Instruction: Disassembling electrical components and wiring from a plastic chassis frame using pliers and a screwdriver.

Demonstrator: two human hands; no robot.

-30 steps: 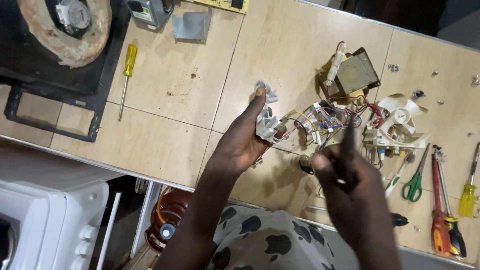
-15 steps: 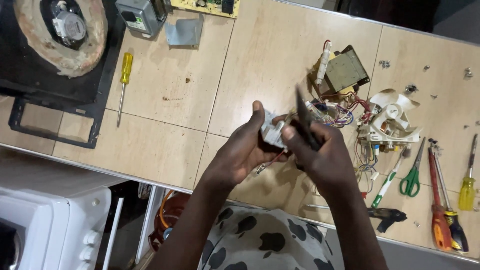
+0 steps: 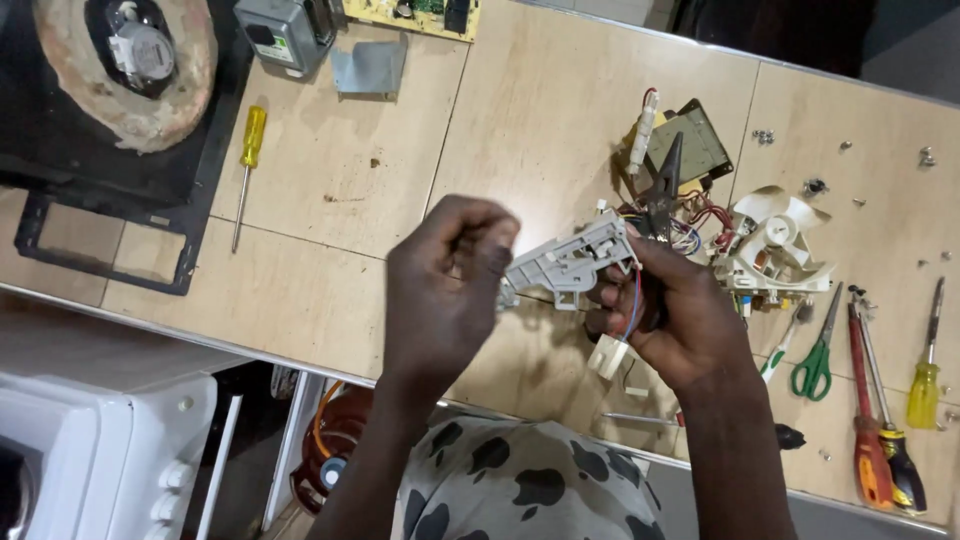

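Ribbed grey plastic bracket (image 3: 570, 262) – between both hands – left hand (image 3: 445, 290), right hand (image 3: 680, 320)

Evenly and softly lit from overhead, with faint shadows only. Slightly blurred at the lower edge of the frame. Dark along the upper right corner.

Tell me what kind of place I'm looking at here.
Probably a home or small appliance-repair bench. Hand tools lie about: a yellow screwdriver and green scissors. Stripped parts cover the wooden worktop, including a white fan, and both hands hold a grey wired switch bracket.
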